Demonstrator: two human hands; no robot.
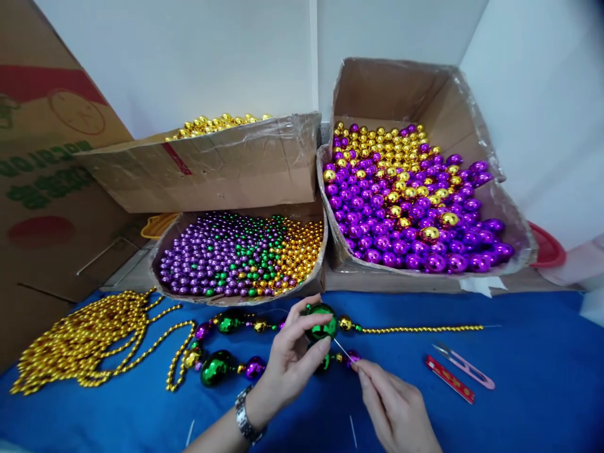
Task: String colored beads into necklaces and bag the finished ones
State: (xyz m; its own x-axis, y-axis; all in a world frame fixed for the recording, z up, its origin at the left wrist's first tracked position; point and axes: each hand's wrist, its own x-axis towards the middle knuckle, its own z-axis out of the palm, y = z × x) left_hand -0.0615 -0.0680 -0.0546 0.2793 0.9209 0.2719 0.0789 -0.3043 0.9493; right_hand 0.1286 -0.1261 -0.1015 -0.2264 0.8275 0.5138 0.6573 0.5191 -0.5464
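My left hand (pixel 290 358), with a metal watch on its wrist, pinches a large shiny green bead (pixel 322 321) between thumb and fingers just above the blue cloth (pixel 519 377). My right hand (pixel 389 402) is closed in a pinch on a thin needle (pixel 341 350) whose tip points up at the green bead. A small purple bead (pixel 353 357) sits at my right fingertips. A strand of green, purple and gold beads (pixel 221 343) trails left from the green bead. A thin gold bead strand (pixel 419 328) runs off to the right.
A pile of gold bead chain (pixel 85 343) lies at the left. Behind stand cardboard boxes: small purple, green and gold beads (pixel 240 251), large purple and gold balls (pixel 406 201), gold balls (pixel 217 124). Pink thread snips (pixel 465 365) and a red strip (pixel 449 379) lie at the right.
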